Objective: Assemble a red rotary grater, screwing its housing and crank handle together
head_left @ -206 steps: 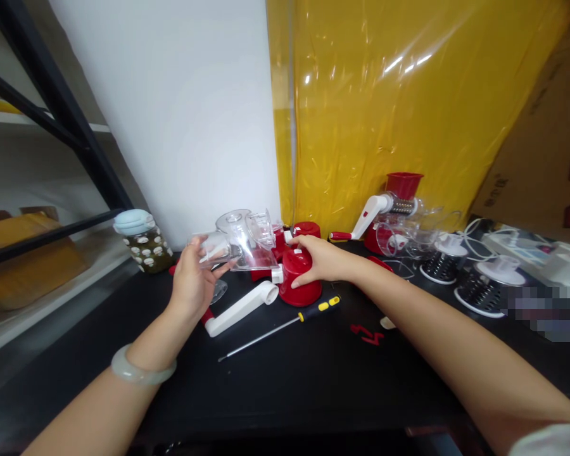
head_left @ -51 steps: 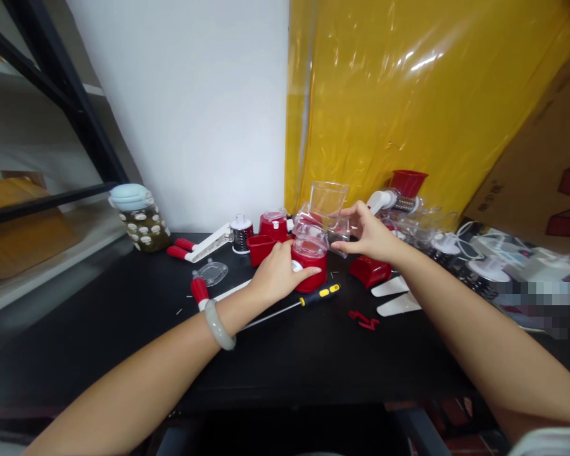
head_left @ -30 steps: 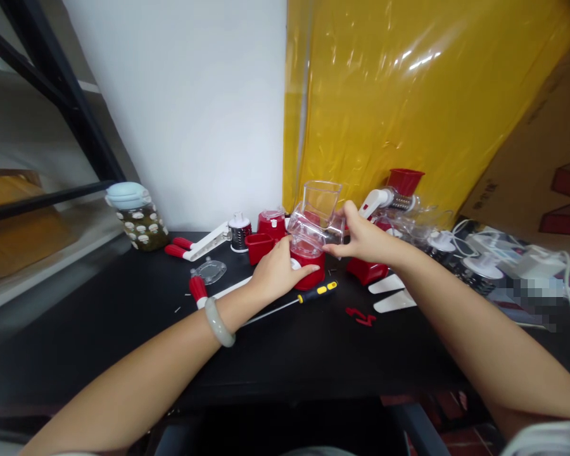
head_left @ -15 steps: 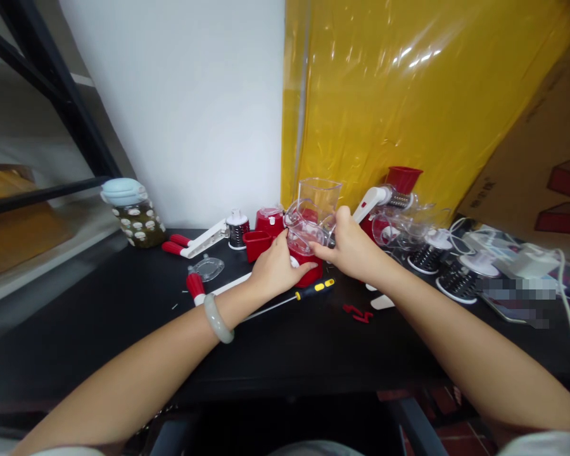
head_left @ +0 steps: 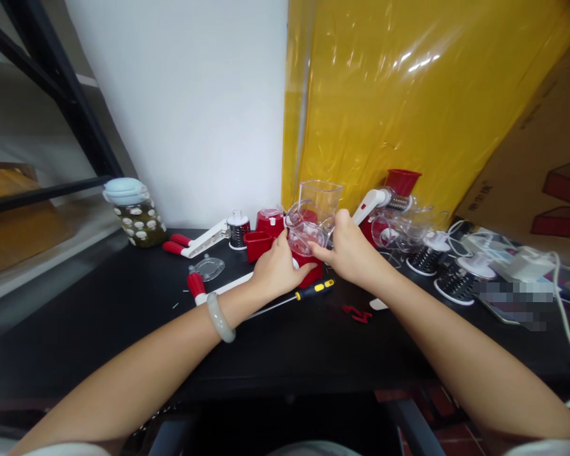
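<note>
A clear plastic grater housing (head_left: 313, 212) with an upright chute stands on a red base (head_left: 310, 266) near the back of the black table (head_left: 289, 348). My left hand (head_left: 275, 271) is wrapped round the red base from the left. My right hand (head_left: 349, 253) grips the clear housing from the right, thumb up against it. A screwdriver with a yellow and black handle (head_left: 308, 291) lies just in front of the base.
A white crank with red grip (head_left: 197, 244), a drum blade (head_left: 239, 229), red parts (head_left: 261, 237) and a clear lid (head_left: 209, 267) lie left. An assembled red grater (head_left: 392, 202), drum blades (head_left: 453, 282) and a white cable (head_left: 567, 297) sit right. A jar (head_left: 133, 212) stands far left.
The clear housing went from my left hand to my right and now stands on the red base. My left hand took over the base. In the last second both hands closed in tighter.
</note>
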`<state>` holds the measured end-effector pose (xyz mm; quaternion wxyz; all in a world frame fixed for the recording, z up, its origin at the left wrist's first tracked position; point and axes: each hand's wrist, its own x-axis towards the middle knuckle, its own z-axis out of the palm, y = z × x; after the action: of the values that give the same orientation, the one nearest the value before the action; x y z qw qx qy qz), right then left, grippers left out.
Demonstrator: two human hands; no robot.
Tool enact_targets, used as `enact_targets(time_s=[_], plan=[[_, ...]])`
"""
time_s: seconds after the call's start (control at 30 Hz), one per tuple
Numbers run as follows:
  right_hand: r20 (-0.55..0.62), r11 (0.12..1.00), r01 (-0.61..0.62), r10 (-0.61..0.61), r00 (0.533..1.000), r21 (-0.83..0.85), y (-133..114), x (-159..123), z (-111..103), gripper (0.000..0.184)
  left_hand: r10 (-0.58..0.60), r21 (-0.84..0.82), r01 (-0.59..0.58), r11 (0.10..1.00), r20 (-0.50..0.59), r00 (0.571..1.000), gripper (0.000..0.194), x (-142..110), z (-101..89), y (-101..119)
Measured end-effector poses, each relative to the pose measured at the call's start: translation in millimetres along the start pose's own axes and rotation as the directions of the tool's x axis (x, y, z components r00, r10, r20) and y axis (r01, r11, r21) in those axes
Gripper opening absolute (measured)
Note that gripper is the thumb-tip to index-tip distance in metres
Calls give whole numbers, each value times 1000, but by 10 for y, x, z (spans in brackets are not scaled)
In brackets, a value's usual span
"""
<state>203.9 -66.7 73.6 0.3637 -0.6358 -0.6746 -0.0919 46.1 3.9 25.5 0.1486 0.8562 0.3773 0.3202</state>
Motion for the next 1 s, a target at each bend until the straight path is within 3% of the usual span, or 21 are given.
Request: enact_targets(time_s=[0.47,0.63,0.77,0.9,1.0], plan=[[-40,998,-30,32,999,53,-16,-35,22,45,-9,-59,10,998,17,1000,83,2,-39,-22],[37,971,-83,77,996,225,124,-118,37,89,0,-161,9,987,56,998,84,47,-65,-127],[87,971,-96,79,993,220,288,-246,38,111,34,-270,-9,963,90,995,88,109,-96,-262],[152,971,-137,107,983,198,347,-386,6,117,29,-215,22,976,231,972,95,131,-342,-366],[144,962,-156,125,982,225,304,-436,-3,111,45,-80,-10,997,446,894,91,124,-633,-419]])
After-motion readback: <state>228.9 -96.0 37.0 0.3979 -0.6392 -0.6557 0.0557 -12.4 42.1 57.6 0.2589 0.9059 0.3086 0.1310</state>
